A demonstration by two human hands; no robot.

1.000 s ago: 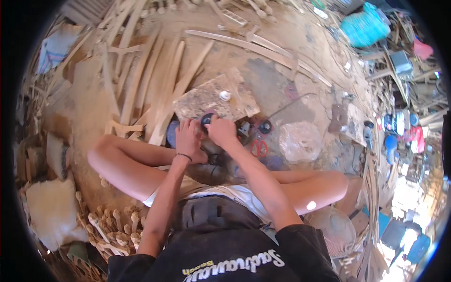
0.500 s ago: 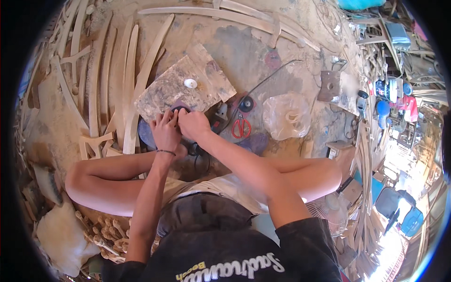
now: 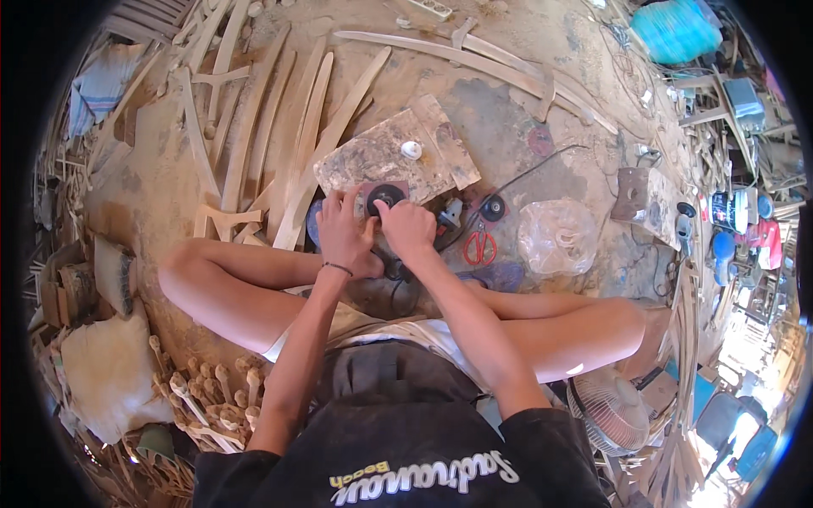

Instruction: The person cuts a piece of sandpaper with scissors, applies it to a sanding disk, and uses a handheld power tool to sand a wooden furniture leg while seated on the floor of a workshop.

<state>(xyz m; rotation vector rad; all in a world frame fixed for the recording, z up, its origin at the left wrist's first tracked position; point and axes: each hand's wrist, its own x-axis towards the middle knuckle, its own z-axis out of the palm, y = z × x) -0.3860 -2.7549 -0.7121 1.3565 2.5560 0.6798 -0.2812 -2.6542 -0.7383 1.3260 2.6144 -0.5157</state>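
A black round disc (image 3: 386, 196) with a hole in its middle lies on a reddish-brown square sheet (image 3: 401, 184), which looks like sandpaper, at the near edge of a worn wooden board (image 3: 364, 161). My left hand (image 3: 345, 233) grips the disc's left side, fingers along its edge and thumb below. From the right, my right hand (image 3: 408, 229) presses its thumb on the disc's near rim, its other fingers curled. A small white round cap (image 3: 411, 150) sits on the board. Whether my fingers also pinch the sheet is hidden.
Right of my hands are a power tool (image 3: 451, 212), a second black disc (image 3: 493, 206), red-handled scissors (image 3: 480, 247) and a clear plastic bag (image 3: 556, 237). Curved wooden strips (image 3: 309, 127) lie at the far left. A fan (image 3: 610, 411) stands near my right knee.
The view has shifted, so everything sits farther right. My right hand has moved off the top of the disc to its near right side, uncovering more of the disc.
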